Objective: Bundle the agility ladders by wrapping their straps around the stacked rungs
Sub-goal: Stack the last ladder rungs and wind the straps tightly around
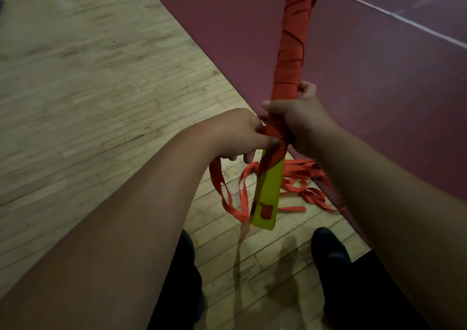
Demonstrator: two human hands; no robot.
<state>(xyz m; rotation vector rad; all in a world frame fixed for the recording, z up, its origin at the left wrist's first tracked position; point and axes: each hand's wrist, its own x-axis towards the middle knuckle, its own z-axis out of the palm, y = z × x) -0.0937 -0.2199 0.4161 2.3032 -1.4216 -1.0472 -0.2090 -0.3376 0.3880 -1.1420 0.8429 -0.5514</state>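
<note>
My dark shoes sit at the bottom of the frame on the wood floor. Both forearms reach up from the lower corners toward the centre.

The stack of yellow-green rungs is held in the air, tilted, with its near end low centre above the shoes and its far end at the top edge. The near end is bare and has a red patch on it.

Loose loops of the orange strap hang from my left hand beside the bare end. More strap lies in a heap on the floor behind the rungs, right of centre.

Left hand, centre frame: fingers curled, pinching the strap against the left side of the stack where the wrap ends. Right hand, just right of it: closed round the stack, thumb up on the right edge, fingers over the front.

Above the hands, the strap is wound in tight overlapping turns nearly to the far end.

Red floor fills the upper right, crossed by a white line.
</note>
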